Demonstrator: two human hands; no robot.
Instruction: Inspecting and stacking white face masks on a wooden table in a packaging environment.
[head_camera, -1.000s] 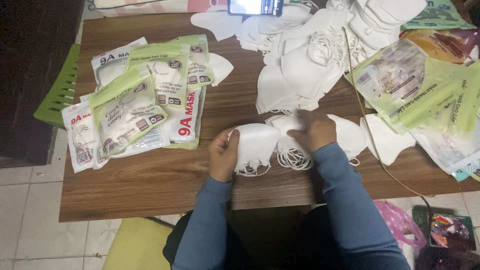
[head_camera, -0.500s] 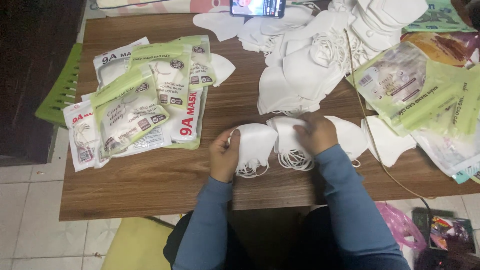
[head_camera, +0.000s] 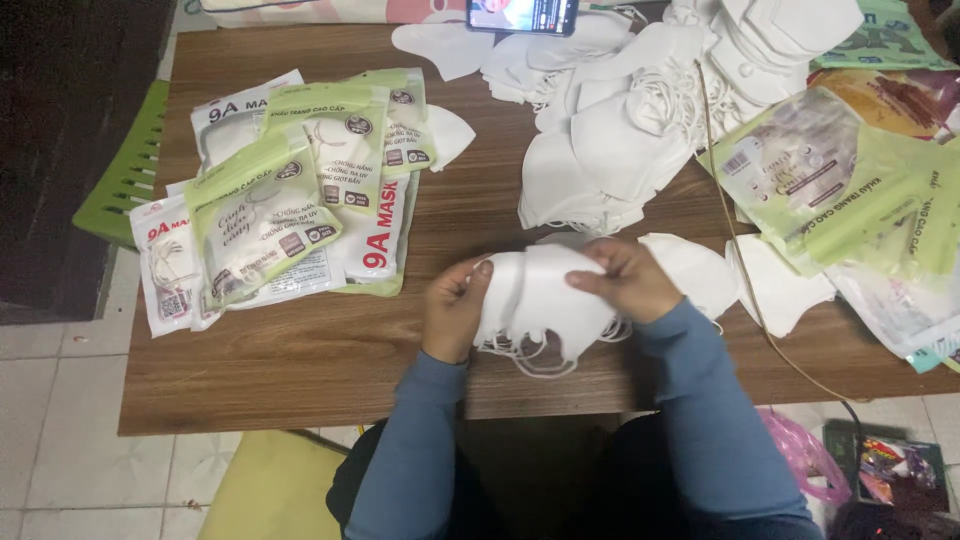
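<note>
At the lower middle of the frame, both hands close on a small stack of white masks (head_camera: 545, 300) near the front edge of the wooden desk (head_camera: 300, 370); the left hand (head_camera: 455, 310) has its grip wrapped round the stack's left edge, thumb on top; the right hand (head_camera: 625, 280) pinches the upper right of it, fingers curled shut; loose ear loops hang below the stack; just right of it lie more single white masks (head_camera: 775, 285); above, in the upper middle, a heap of loose masks (head_camera: 620, 130); at left, a pile of packed mask bags (head_camera: 290, 200); at right, empty green bags (head_camera: 850, 180); a phone (head_camera: 522, 14) sits at the top edge; a thin cord (head_camera: 740, 270) runs down the desk's right side
</note>
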